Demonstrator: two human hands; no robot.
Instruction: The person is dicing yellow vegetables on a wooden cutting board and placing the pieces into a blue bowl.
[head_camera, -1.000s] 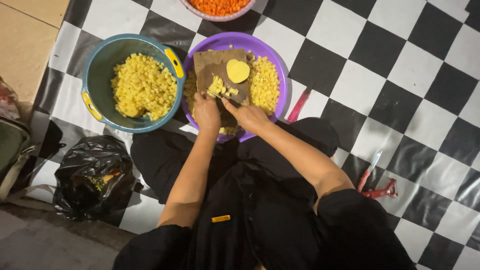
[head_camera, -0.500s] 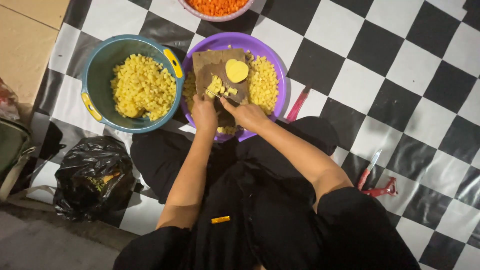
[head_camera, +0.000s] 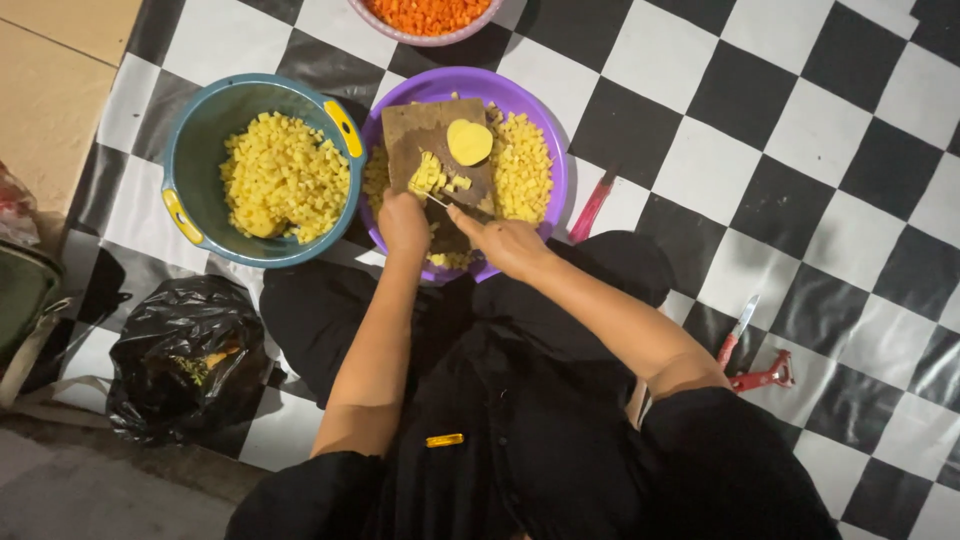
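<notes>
Right hand (head_camera: 508, 242) grips a knife (head_camera: 447, 203), fingers closed around the handle; blade runs toward the left hand (head_camera: 403, 222), which presses with curled fingers on potato pieces (head_camera: 432, 180) atop a brown cutting board (head_camera: 432, 150). Board rests across a purple basin (head_camera: 540, 120) just ahead of both hands. One uncut potato half (head_camera: 468, 141) lies just beyond the knife. Left of the left hand, a teal bowl (head_camera: 190, 160) holds many cubes. Judged: dicing well along; one half left on the board.
</notes>
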